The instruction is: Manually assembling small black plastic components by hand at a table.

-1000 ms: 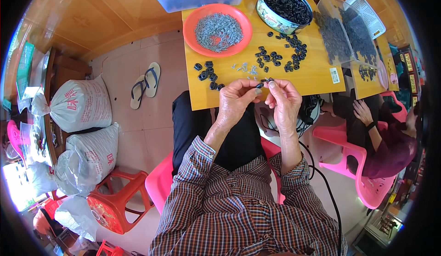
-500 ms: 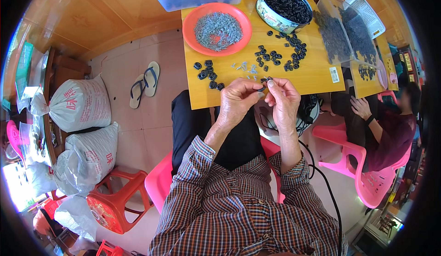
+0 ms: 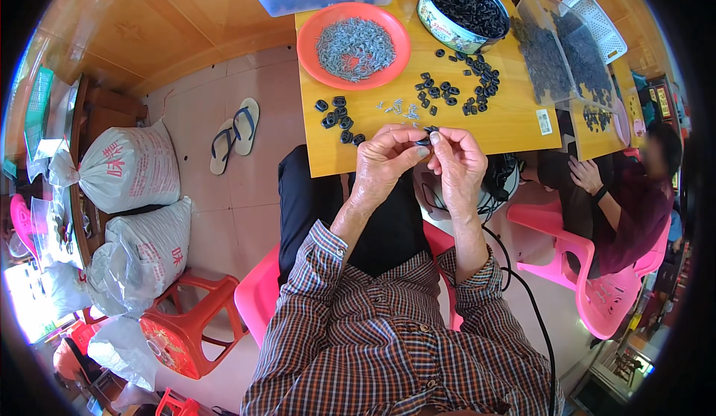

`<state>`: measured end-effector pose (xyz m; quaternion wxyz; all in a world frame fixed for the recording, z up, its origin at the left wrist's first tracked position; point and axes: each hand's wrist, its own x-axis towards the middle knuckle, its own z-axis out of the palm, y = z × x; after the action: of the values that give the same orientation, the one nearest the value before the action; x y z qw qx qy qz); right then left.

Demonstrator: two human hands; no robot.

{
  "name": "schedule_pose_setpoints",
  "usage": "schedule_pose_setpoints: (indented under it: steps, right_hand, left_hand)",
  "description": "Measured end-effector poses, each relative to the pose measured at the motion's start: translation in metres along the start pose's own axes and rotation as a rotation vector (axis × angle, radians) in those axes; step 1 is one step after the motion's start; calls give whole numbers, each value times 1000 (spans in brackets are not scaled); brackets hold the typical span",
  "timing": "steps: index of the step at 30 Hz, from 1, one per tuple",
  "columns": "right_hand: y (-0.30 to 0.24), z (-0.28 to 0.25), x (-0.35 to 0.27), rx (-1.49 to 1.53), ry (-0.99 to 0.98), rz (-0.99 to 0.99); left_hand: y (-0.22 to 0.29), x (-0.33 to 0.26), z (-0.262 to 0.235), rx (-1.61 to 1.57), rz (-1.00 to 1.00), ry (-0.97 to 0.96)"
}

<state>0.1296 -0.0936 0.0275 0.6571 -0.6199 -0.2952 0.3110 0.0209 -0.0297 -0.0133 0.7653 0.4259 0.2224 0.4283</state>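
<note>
one black piece (image 3: 423, 142) is pinched by near-closed left hand (image 3: 380, 164) and right hand (image 3: 461, 164) at the table's (image 3: 514, 136) near edge, loose pieces (image 3: 482, 107) remaining.

Left of the hands (image 3: 375, 170), flip-flops (image 3: 246, 126) lie near white sacks (image 3: 134, 173), with a red stool (image 3: 177, 334) lower left. Well right, a person (image 3: 638, 226), seemingly in maroon, sits on a pink chair (image 3: 548, 224).

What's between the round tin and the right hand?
In the head view, loose black pieces lie on the yellow table between the round tin and the right hand.
</note>
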Motion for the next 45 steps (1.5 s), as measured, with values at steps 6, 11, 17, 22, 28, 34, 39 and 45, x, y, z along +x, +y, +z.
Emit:
schedule_pose_setpoints:
  steps: [6, 11, 17, 22, 28, 34, 39, 45]
  right_hand:
    - [1, -1, -1, -27, -5, -19]
    - [1, -1, 0, 1, -14, -8]
    - [-2, -1, 0, 35, -3, 17]
    - [1, -3, 0, 56, -72, 12]
    - [-1, -2, -1, 33, -50, 40]
    - [0, -2, 0, 49, -43, 44]
    - [-1, -2, 0, 59, -37, 55]
    - [0, -3, -1, 15, -32, 92]
  left_hand:
    - [-1, 0, 0, -14, -38, 11]
    - [-4, 0, -1, -71, -74, 26]
    - [-4, 0, -3, -111, -75, 31]
    - [-5, 0, -5, -194, -61, 12]
    - [-5, 0, -6, -250, -76, 13]
    - [0, 1, -7, -417, -155, 31]
    - [-5, 0, -9, -356, -123, 26]
    - [-5, 0, -9, -303, -95, 35]
